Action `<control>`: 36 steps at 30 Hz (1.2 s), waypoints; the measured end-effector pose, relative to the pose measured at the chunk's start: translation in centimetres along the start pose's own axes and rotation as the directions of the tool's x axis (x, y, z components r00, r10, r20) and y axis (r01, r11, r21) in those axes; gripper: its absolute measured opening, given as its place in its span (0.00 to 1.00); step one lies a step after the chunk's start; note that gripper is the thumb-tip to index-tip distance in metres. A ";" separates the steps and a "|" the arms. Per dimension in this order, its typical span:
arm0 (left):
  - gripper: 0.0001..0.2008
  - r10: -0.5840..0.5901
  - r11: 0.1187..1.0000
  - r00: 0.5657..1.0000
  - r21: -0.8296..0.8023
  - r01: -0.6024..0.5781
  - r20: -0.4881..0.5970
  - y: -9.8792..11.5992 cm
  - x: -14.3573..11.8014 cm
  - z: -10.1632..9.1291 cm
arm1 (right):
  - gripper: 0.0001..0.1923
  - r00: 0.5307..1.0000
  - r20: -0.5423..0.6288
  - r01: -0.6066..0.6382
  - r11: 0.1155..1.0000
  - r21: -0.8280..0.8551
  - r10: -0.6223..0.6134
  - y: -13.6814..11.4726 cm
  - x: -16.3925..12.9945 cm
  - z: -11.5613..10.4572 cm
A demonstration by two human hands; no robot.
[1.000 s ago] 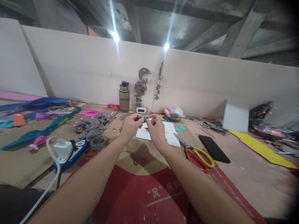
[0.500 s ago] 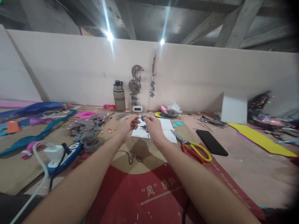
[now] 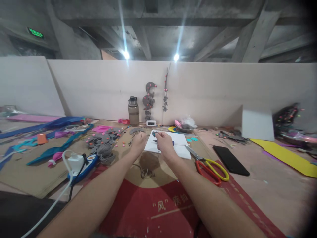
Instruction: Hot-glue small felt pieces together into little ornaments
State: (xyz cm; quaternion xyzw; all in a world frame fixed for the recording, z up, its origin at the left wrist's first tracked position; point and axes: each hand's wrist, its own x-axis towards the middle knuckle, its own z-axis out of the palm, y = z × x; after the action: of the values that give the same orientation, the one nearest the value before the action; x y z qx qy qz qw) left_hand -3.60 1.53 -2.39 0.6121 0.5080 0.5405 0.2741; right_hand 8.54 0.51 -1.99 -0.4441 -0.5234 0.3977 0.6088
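Note:
My right hand is over an open white notebook, thumb and fingers pinching a small dark round piece. A slim object with a blue end and a dark tip crosses behind that hand; I cannot tell whether it is held or lying on the page. To the left of the notebook, my left hand has its fingers closed together; whatever may be in them is hidden. Grey cord lies loosely on the board below both hands. Scissors with red and yellow handles rest right of my right hand.
A black phone lies to the right. Grey felt pieces and yarn, a blue power strip and coloured cloth strips are on the left. A bottle, a small white clock and a filled dish stand along the wall.
My hands have drawn apart; the left one has closed its fingers and shifted left of the notebook. The dark piece stays in my right hand. The camera view has tilted upward.

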 end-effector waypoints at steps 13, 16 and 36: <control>0.10 0.167 0.967 0.978 0.175 -0.187 0.124 -2.7 0.0 0.8 | 0.10 0.997 -0.001 0.070 0.965 -0.253 -0.073 1.2 -1.7 -2.4; 0.10 0.177 0.968 0.974 0.154 -0.199 0.144 -2.6 -0.4 0.9 | 0.09 0.998 0.003 0.060 0.956 -0.287 -0.062 1.6 -2.5 -2.9; 0.17 0.163 0.970 0.968 0.149 -0.193 0.192 -1.6 -1.1 0.7 | 0.07 0.975 0.220 0.076 0.971 -0.228 -0.025 1.8 -5.6 -1.4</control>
State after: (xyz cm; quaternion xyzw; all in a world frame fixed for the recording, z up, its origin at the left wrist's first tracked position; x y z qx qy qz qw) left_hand -3.37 1.19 -4.39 0.7221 0.4676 0.4615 0.2168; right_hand 9.15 -4.49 -5.35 -0.4536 -0.6409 0.3631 0.5016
